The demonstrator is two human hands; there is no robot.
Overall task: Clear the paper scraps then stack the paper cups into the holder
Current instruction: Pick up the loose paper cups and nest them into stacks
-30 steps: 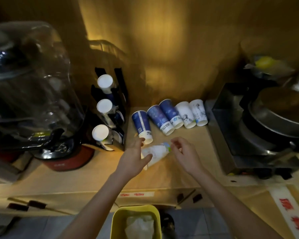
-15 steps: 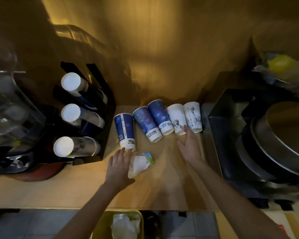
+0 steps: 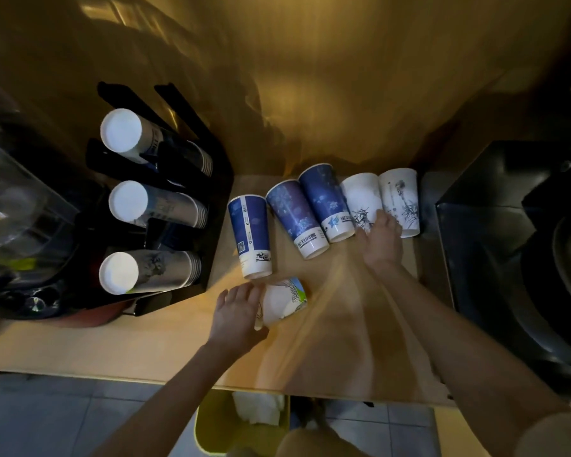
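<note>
Since the earlier frame, the right hand (image 3: 381,240) has slid forward onto the bases of the two white cups (image 3: 381,201) at the right end of the row, fingers spread and flat, gripping nothing yet. From the head view, the left hand (image 3: 236,319) cups a short white cup (image 3: 285,301) lying on the tabletop (image 3: 145,344), loosely curled around it. Three blue cups (image 3: 290,216) lie between. No scraps show on the tabletop; paper sits in the yellow bin (image 3: 208,433). To nest well, pinch each cup near its base and slide it mouth-first into the black holder (image 3: 211,206).
</note>
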